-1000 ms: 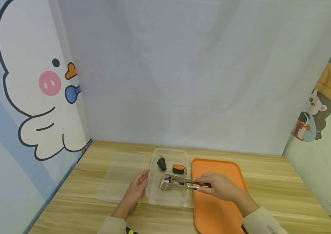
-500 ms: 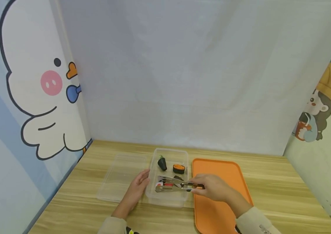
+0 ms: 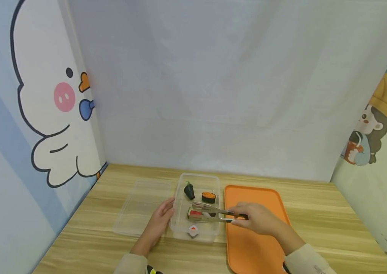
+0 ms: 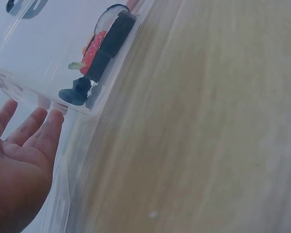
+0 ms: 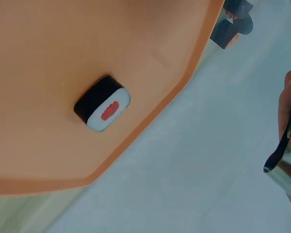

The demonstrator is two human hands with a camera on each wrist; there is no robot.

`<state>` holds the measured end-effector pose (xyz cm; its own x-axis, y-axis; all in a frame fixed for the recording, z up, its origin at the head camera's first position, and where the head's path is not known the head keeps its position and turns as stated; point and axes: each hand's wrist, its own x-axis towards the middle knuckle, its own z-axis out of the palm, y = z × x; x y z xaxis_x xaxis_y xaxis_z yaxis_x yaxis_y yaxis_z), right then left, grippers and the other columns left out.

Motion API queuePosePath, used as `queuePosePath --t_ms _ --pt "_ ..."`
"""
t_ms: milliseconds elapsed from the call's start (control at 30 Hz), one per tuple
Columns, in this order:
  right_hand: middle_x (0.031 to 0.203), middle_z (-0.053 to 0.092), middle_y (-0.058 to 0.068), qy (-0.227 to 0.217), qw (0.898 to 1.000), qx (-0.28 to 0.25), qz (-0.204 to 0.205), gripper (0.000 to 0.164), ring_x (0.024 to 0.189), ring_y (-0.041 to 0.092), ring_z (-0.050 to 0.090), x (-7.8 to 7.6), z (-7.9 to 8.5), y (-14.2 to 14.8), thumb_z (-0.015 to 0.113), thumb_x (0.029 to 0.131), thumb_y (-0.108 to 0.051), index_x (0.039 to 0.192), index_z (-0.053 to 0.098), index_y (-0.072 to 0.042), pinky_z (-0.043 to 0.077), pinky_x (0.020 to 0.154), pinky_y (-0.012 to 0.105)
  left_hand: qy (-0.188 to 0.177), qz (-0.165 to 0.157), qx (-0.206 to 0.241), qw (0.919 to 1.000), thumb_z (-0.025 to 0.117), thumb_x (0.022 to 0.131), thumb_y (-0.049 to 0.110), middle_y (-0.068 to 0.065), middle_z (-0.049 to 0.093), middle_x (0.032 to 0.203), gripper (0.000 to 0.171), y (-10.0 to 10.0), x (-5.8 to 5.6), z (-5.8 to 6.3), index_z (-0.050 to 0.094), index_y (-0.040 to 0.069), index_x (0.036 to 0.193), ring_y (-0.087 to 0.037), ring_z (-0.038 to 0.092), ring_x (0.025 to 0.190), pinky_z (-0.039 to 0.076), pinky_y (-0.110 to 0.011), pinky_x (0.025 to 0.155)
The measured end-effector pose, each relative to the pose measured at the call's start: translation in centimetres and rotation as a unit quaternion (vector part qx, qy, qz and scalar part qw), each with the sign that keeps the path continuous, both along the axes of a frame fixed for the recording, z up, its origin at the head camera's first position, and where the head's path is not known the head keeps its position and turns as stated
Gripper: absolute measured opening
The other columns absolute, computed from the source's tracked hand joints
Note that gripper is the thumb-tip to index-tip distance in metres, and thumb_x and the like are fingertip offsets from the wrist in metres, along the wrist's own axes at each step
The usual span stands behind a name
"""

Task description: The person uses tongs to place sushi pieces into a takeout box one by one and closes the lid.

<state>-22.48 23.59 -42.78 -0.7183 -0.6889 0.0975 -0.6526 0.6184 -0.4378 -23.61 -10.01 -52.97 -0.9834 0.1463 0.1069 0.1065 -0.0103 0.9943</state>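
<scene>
My right hand [image 3: 256, 219] grips metal tongs [image 3: 226, 212] by their dark handles. The tongs' spread ends sit over the clear plastic box [image 3: 180, 224], around a red-topped sushi piece [image 3: 194, 214]; whether they touch it I cannot tell. Towards the front of the box lies a white sushi piece [image 3: 192, 230] with an orange-red centre. Behind are a dark cone-shaped piece [image 3: 189, 191] with a green tip and an orange-topped sushi [image 3: 208, 197]. With fingers loosely extended, my left hand [image 4: 22, 160] rests against the box's left side. The tongs partly cover another dark piece.
An orange tray [image 3: 253, 243] lies right of the box, bearing a black-wrapped sushi roll [image 5: 102, 103] that my sleeve mostly hides in the head view. Left of the box is a flat clear lid [image 3: 138, 207]. A grey curtain [image 3: 214, 95] closes off the table's back.
The tongs first moved left, then back right. The white sushi piece, earlier between their ends, now lies apart from them, nearer the box's front. My left hand has stayed in place.
</scene>
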Motion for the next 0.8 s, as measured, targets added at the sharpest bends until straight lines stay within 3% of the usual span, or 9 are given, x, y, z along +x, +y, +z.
queuePosePath --t_ms 400,800 --pt "0.088 0.055 -0.015 -0.025 0.998 -0.035 -0.038 0.037 0.057 0.002 0.042 1.3 1.1 5.0 0.063 0.096 -0.032 0.124 0.065 -0.007 0.041 0.049 0.023 -0.01 -0.003 0.013 0.9999 0.047 0.103 0.006 -0.03 0.036 0.147 0.046 0.1 0.1 0.1 0.036 -0.004 0.146 -0.04 0.035 0.135 0.028 -0.049 0.11" --pt "0.087 0.053 -0.017 0.022 0.998 -0.03 -0.05 0.032 0.057 -0.001 0.037 1.8 1.5 8.7 0.066 0.094 -0.023 0.12 0.066 -0.004 0.038 0.048 0.022 -0.01 0.0 0.01 0.9999 0.047 0.103 0.006 -0.029 0.037 0.146 0.046 0.1 0.2 0.4 0.036 -0.004 0.146 -0.04 0.035 0.135 0.027 -0.049 0.111"
